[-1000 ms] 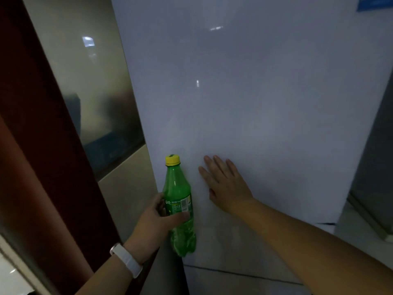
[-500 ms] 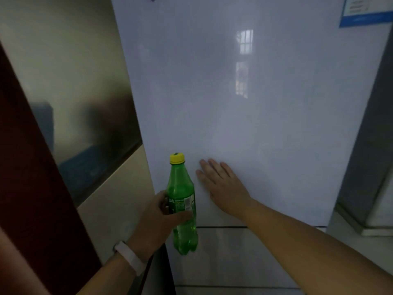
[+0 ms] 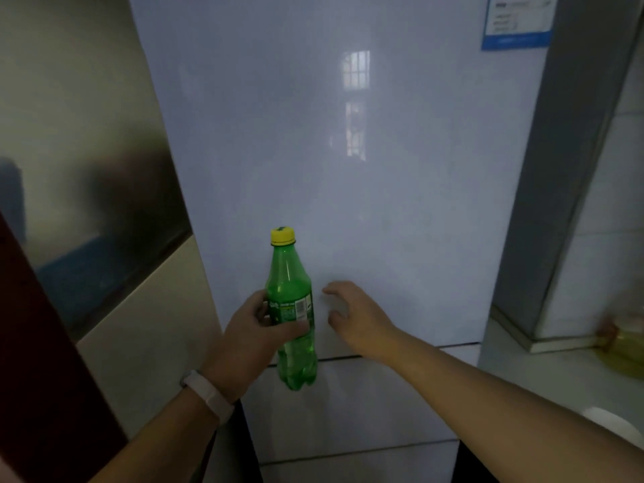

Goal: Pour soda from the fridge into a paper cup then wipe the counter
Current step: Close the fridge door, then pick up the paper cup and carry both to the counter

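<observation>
A green soda bottle (image 3: pixel 291 301) with a yellow cap stands upright in the air in front of the white fridge door (image 3: pixel 348 151). My left hand (image 3: pixel 251 338) grips it around the label, a white band on that wrist. My right hand (image 3: pixel 355 317) hovers just to the right of the bottle, close to the closed fridge door, fingers loosely bent and holding nothing. Whether its fingertips still touch the door I cannot tell. No paper cup shows clearly.
A counter (image 3: pixel 543 374) runs to the right of the fridge, with a yellowish container (image 3: pixel 623 346) on it and a white round rim (image 3: pixel 613 423) nearer me. A grey pillar (image 3: pixel 571 169) rises there. A shiny wall panel (image 3: pixel 87 169) and dark red surface (image 3: pixel 41 343) stand left.
My right hand has lifted its flat palm from the fridge door and its fingers have relaxed. The view has tilted, revealing the counter at the right. The bottle stays in my left hand.
</observation>
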A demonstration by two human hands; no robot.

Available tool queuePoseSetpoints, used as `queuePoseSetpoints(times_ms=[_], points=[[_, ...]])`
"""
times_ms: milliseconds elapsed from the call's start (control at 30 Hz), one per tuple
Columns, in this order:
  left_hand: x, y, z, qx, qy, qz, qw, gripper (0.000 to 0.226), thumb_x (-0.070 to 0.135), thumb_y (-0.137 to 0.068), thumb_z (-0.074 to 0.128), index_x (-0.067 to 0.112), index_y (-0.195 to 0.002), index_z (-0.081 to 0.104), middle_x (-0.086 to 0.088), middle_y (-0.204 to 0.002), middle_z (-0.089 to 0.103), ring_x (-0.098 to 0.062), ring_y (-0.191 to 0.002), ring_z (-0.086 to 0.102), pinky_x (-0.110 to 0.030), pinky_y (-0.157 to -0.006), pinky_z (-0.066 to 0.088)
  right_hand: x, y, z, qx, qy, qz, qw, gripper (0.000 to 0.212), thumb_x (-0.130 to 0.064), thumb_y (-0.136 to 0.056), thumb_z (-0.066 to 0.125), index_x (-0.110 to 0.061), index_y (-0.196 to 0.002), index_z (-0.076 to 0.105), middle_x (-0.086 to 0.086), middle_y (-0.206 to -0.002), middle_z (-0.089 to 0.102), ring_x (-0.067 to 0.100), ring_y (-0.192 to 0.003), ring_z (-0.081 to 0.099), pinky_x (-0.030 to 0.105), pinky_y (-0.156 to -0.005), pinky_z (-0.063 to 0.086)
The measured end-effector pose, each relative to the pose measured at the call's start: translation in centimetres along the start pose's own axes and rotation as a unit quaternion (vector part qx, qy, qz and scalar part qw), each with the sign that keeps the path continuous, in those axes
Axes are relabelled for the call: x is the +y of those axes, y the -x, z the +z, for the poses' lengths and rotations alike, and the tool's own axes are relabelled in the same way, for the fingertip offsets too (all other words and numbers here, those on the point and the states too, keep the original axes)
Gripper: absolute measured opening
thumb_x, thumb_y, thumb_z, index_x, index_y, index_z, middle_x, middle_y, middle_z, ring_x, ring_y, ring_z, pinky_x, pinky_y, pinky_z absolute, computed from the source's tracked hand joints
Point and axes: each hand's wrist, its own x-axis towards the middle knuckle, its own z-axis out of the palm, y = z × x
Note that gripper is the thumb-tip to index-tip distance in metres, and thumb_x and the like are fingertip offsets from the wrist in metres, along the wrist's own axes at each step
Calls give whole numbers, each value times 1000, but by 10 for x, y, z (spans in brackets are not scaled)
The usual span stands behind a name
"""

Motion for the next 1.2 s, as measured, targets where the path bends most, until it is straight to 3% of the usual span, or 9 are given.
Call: queuePoseSetpoints(times_ms=[100, 267, 400, 533, 733, 867, 1000, 1133, 1200], points=[[2, 2, 29, -8, 13, -5, 1000, 67, 15, -48, 89, 8, -110, 65, -8, -100, 75, -23, -91, 73, -35, -77, 58, 3, 29, -15, -35, -108, 121, 986, 44, -16, -89, 58, -23, -132, 53, -6, -129, 55, 11, -115, 54, 25, -98, 43], [-1, 11, 95, -40, 23, -14, 999, 50, -14, -67, 78, 2, -111, 62, -10, -97, 74, -15, -80, 72, -24, -66, 58, 26, 83, -40, -64, -280, 241, 927, 25, -26, -82, 66, -22, -107, 66, 4, -110, 72, 21, -105, 67, 39, -95, 54], [-10, 21, 152, -80, 27, -33, 996, 47, -16, -67, 76, 2, -108, 62, -7, -91, 74, -14, -76, 72, -24, -65, 58, 52, 130, -70, -37, -371, 300, 878, 25, -20, -86, 67, -13, -110, 66, 9, -109, 73, 21, -106, 68, 40, -94, 55], [-20, 35, 211, -114, 32, -50, 992, 48, -15, -66, 78, 6, -107, 64, -9, -94, 75, -19, -81, 72, -29, -69, 59, 83, 178, -101, -3, -401, 329, 855, 27, -22, -84, 67, -11, -109, 68, 7, -107, 73, 19, -106, 67, 33, -88, 56], [-31, 59, 301, -172, 29, -86, 981, 54, -7, -63, 84, 6, -111, 64, -12, -99, 74, -28, -88, 72, -40, -76, 59, 124, 244, -146, 53, -421, 349, 836, 30, -24, -77, 70, -9, -104, 69, 11, -106, 74, 26, -106, 68, 45, -99, 51], [-37, 72, 354, -213, 37, -94, 972, 50, -14, -65, 79, 5, -109, 65, -12, -98, 75, -21, -83, 72, -30, -69, 57, 146, 281, -174, 90, -427, 353, 828, 14, -13, -79, 65, -10, -91, 70, 11, -94, 73, 21, -93, 69, 37, -92, 56], [-46, 78, 396, -245, 47, -109, 962, 49, -15, -64, 79, 3, -107, 65, -17, -99, 73, -22, -82, 72, -29, -66, 57, 169, 308, -194, 133, -424, 387, 808, 21, -10, -85, 59, -6, -105, 67, 14, -106, 72, 23, -103, 68, 34, -86, 57], [-61, 77, 430, -270, 41, -127, 953, 66, 11, -49, 89, 7, -110, 65, -16, -102, 73, -35, -94, 70, -47, -80, 59, 190, 326, -206, 159, -426, 409, 791, 29, -16, -85, 60, -6, -112, 66, 9, -111, 72, 22, -109, 66, 36, -94, 54], [-70, 76, 445, -278, 24, -129, 952, 68, 14, -46, 90, 8, -109, 65, -13, -100, 74, -31, -93, 70, -43, -78, 60, 198, 331, -207, 176, -426, 416, 784, 28, -16, -88, 58, -10, -114, 66, 7, -110, 73, 20, -108, 67, 35, -93, 55]])
